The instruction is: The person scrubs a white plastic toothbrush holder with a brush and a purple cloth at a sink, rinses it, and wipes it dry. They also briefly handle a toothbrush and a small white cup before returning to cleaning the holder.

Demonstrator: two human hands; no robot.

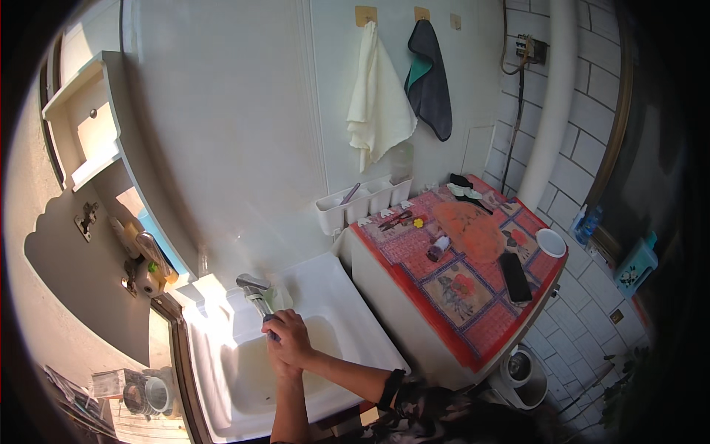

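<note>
**Both hands at the basin tap**

From the left: a wall shelf (144, 255) of small bottles, then the white washbasin (347, 296) with its chrome faucet (255, 290) at the back rim. The left hand (285, 362) sits under the right hand (290, 337), whose fingers curl closed around the faucet's end; the left's fingers are hidden. Steady, even pressure would serve best here. Right: a patterned cloth-covered washing machine (458, 285).

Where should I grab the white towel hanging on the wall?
Take the white towel near its top, just under the hook, coming straight from the front. It hangs from one corner there, bunched narrow, so lifting upward should free it; the wide lower folds would only tug.
</note>
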